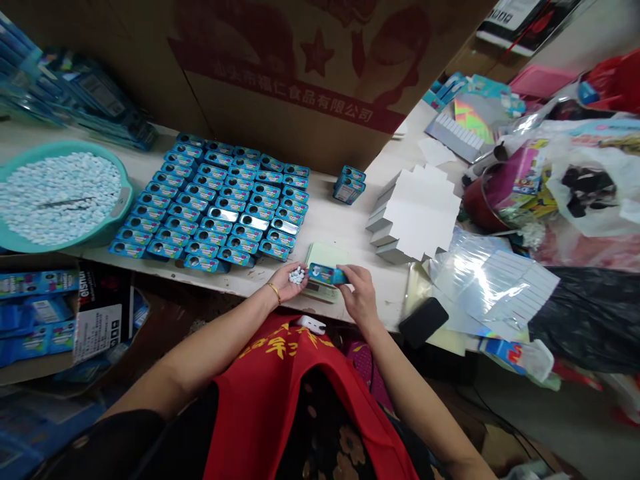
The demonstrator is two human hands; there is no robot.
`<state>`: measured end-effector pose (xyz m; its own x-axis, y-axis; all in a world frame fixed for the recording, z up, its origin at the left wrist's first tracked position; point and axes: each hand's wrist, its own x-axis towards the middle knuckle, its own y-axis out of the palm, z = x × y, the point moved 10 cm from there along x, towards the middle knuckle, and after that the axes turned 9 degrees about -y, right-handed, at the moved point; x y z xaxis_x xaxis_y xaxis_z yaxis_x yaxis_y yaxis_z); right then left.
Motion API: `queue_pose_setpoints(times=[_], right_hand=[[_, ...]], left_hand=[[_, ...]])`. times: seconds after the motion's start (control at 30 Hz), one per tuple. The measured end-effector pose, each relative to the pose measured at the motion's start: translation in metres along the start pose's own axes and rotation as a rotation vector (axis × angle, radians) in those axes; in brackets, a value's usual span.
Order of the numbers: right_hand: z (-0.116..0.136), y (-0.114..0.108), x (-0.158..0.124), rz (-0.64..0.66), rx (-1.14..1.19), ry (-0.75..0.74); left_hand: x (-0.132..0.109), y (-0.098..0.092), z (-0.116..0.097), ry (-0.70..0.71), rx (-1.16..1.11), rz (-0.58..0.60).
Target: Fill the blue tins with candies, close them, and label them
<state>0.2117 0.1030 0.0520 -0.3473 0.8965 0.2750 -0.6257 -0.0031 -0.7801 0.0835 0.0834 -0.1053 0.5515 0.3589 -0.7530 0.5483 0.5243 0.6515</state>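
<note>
My left hand (289,283) is cupped palm up around a small heap of white and pale blue candies (297,275). My right hand (359,291) grips a small blue tin (323,273) by its right end, tilted with its left end against the candies. Under the tin is a pale green digital scale (326,252) at the table's front edge. Left of the scale stand rows of similar blue tins (220,207), many with a dark opening on top. Farther left, a turquoise basin (126,193) is full of the same candies (60,180).
A large cardboard box (280,73) stands along the back. To the right are two stacked tins (350,185), a pile of white cut cardboard (423,210), a black phone (424,322) at the edge, and plastic sheets (500,287). An open carton (40,327) sits below at left.
</note>
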Motion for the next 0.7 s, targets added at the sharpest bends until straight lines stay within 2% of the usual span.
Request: queue_pose_setpoints(times=[0.07,0.17,0.27,0.33,0.43,0.5,0.53,0.57,0.63,0.7], right_hand=[[-0.031,0.011,-0.004,-0.083,0.210,0.124],[-0.069,0.044,-0.008,-0.117,0.463,0.267],[-0.089,0.065,-0.012,-0.103,0.576,0.327],[-0.089,0.060,-0.017,-0.074,0.532,0.305],[-0.057,0.027,-0.024,-0.069,0.287,0.170],[-0.017,0.007,-0.025,-0.080,0.112,0.062],[0.006,0.005,-0.024,-0.058,0.070,0.006],[0.030,0.012,-0.021,0.008,0.063,-0.067],[0.074,0.042,-0.018,0.237,0.071,-0.204],[0.093,0.073,-0.019,0.437,0.052,-0.239]], left_hand=[[-0.008,-0.009,-0.006,0.038,0.013,-0.062],[-0.022,-0.022,-0.012,0.085,0.034,-0.133],[-0.036,-0.033,-0.010,0.092,0.029,-0.162],[-0.045,-0.039,-0.005,0.087,0.028,-0.168],[-0.058,-0.043,0.005,0.069,0.047,-0.157],[-0.063,-0.044,0.014,0.045,0.072,-0.143],[-0.065,-0.043,0.019,0.030,0.091,-0.129],[-0.066,-0.042,0.023,0.017,0.113,-0.113],[-0.068,-0.038,0.030,0.007,0.171,-0.084],[-0.069,-0.035,0.035,0.003,0.246,-0.062]])
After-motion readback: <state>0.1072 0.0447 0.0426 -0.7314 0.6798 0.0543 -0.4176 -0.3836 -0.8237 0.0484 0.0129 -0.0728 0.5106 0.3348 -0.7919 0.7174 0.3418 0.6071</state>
